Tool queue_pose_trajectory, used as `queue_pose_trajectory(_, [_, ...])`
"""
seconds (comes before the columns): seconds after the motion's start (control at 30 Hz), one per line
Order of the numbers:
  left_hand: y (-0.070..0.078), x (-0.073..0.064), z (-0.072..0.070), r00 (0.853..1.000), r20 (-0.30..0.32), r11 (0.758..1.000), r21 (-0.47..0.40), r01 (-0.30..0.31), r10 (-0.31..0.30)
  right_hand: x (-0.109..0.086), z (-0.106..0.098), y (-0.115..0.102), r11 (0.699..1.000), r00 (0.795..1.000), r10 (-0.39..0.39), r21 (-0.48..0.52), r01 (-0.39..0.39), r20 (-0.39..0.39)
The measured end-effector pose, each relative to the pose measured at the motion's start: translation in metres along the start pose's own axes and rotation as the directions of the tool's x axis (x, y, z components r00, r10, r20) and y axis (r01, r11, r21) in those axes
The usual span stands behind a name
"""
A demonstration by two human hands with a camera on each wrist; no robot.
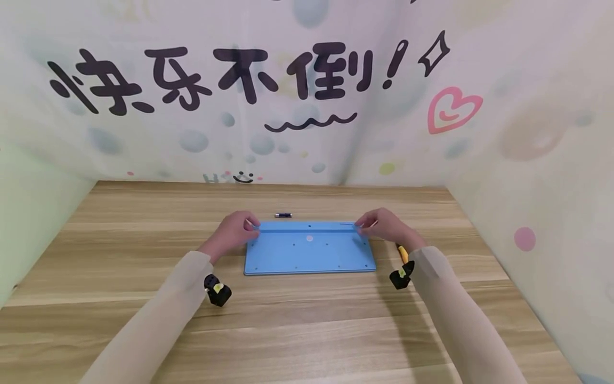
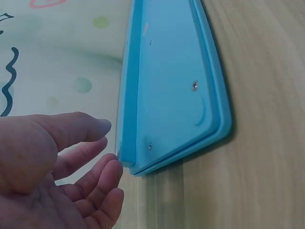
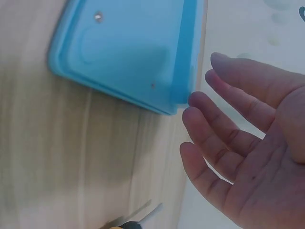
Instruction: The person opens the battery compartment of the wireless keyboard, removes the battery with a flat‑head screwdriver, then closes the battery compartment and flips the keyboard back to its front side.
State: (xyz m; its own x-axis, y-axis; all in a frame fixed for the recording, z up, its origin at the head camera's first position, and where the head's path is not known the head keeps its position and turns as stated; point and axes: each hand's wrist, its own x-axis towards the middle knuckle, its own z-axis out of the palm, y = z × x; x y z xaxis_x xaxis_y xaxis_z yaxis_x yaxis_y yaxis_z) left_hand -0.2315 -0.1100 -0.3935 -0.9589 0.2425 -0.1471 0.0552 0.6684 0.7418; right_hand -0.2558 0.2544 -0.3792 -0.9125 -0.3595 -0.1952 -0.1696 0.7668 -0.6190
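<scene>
A light-blue keyboard [image 1: 309, 256] lies underside up on the table, with several small screws over its back and a raised bar along the far edge. At its far left corner is my left hand [image 1: 238, 229]; in the left wrist view the loosely bent fingers [image 2: 107, 179] come right up to the bar's end, the thumb apart from them. My right hand [image 1: 382, 224] is at the far right corner. Its fingers [image 3: 205, 126] spread in a relaxed curve beside the bar's end in the right wrist view. Neither hand grips the keyboard.
A small dark battery [image 1: 283, 215] lies just beyond the keyboard's far edge. The yellow-handled screwdriver [image 1: 403, 254] rests under the right forearm, partly covered by the wrist camera [image 1: 402, 276]. A printed cloth [image 1: 307, 154] hangs behind the wooden table [image 1: 297, 330].
</scene>
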Motion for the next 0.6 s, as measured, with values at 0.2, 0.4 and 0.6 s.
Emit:
queue_pose_trajectory(0.2, [-0.006, -0.01, 0.0, 0.999, -0.005, 0.999, 0.003, 0.041, -0.041, -0.005, 0.003, 0.008, 0.999, 1.0, 0.0, 0.035, 0.001, -0.021])
queue_pose_trajectory(0.4, [-0.012, -0.017, 0.001, 0.999, 0.015, 0.998, -0.038, 0.051, -0.051, -0.012, 0.008, 0.014, 0.995, 1.0, 0.028, 0.097, -0.026, -0.015])
queue_pose_trajectory(0.6, [-0.02, -0.016, 0.009, 0.996, 0.033, 0.994, -0.072, 0.085, -0.083, -0.014, 0.015, 0.017, 0.99, 0.998, 0.065, 0.123, -0.062, -0.022])
